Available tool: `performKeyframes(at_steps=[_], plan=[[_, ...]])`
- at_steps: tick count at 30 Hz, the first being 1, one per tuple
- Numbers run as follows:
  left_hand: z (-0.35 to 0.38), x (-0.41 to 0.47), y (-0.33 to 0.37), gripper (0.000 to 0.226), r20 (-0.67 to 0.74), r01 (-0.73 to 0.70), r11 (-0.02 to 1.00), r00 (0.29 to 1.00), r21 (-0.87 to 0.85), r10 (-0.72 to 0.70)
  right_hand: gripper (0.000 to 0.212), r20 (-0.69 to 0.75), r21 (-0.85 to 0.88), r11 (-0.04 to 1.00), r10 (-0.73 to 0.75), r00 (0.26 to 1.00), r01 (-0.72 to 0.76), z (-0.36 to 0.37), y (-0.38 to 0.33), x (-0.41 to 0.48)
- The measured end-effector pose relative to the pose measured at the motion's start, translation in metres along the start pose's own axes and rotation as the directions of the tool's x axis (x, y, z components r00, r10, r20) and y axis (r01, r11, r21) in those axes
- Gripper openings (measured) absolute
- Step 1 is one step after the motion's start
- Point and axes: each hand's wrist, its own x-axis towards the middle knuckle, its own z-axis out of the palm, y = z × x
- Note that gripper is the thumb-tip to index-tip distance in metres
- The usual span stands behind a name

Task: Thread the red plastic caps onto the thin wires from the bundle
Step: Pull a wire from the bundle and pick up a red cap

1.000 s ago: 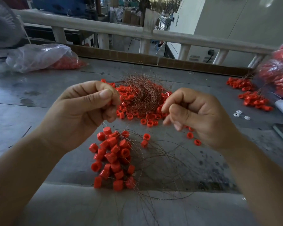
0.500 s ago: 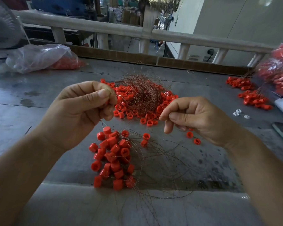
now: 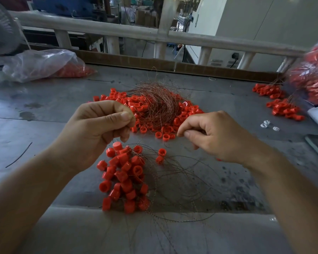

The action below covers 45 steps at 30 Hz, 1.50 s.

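- Red caps (image 3: pixel 154 114) lay in a loose heap at mid-table (image 3: pixel 44 110), partly under the wire bundle (image 3: pixel 158 105).
- Copper-toned bundle rested on that heap, strands curving toward the near side.
- Second cluster of caps (image 3: pixel 123 178), apparently already on wires, lay near the front edge below the left hand (image 3: pixel 92 136); loose wires (image 3: pixel 182 180) fanned out to its right.
- Left hand was raised over the table, thumb pressed to forefinger in a pinch; the item held was hidden, so I could not tell what it was.
- Right hand (image 3: pixel 215 138) was lowered toward the heap's near edge, thumb and forefinger closed together; whether a wire lay between them could not be told.
- Bag (image 3: pixel 42 65) holding red caps sat far left; another bag (image 3: pixel 312 79) far right, with more caps (image 3: pixel 285 109) beside it.
- White pieces (image 3: pixel 266 124) lay right of centre.
- No legible writing, label or brand was found.
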Motion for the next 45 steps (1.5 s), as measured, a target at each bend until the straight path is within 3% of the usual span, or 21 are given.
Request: performKeyframes(at_steps=[3, 7, 10, 14, 20, 24, 30, 37, 45], plan=[[0.001, 0.002, 0.001, 0.012, -0.105, 0.047, 0.997, 0.994, 0.060, -0.040, 0.024, 0.004, 0.130, 0.990, 0.059, 0.998, -0.059, -0.005, 0.008, 0.001], [0.006, 0.002, -0.001, 0.015, -0.179, 0.113, 0.987, 0.980, 0.116, -0.091, 0.003, 0.038, 0.296, 0.953, 0.064, 0.997, -0.072, -0.002, 0.007, 0.002], [0.013, 0.003, -0.003, 0.017, -0.168, 0.117, 0.982, 0.982, 0.147, -0.092, 0.035, 0.099, 0.356, 0.933, 0.021, 0.995, -0.055, 0.007, 0.001, 0.004], [0.018, 0.003, -0.006, 0.011, -0.148, 0.121, 0.979, 0.984, 0.166, -0.097, 0.033, 0.102, 0.380, 0.925, -0.062, 0.993, 0.019, 0.018, -0.010, 0.003], [0.020, 0.002, -0.005, 0.015, -0.124, 0.117, 0.979, 0.988, 0.168, -0.096, 0.003, -0.120, 0.311, 0.945, -0.070, 0.990, 0.104, 0.031, -0.017, 0.004], [0.020, 0.002, -0.005, 0.019, -0.100, 0.095, 0.983, 0.992, 0.156, -0.080, 0.020, -0.227, 0.359, 0.925, -0.043, 0.973, 0.125, 0.033, -0.017, 0.003], [0.025, -0.001, -0.006, 0.034, -0.129, -0.023, 0.955, 0.990, 0.295, 0.063, 0.014, -0.460, 0.286, 0.937, -0.051, 0.887, 0.202, 0.019, -0.016, 0.003], [0.026, -0.003, -0.005, 0.029, -0.103, -0.031, 0.955, 0.993, 0.296, 0.065, 0.013, -0.513, 0.223, 0.947, -0.085, 0.854, 0.229, 0.014, -0.016, -0.001], [0.026, -0.001, -0.006, 0.027, -0.074, -0.045, 0.955, 0.995, 0.293, 0.070, 0.008, -0.464, 0.164, 0.973, -0.071, 0.883, 0.164, 0.017, -0.015, 0.000]])
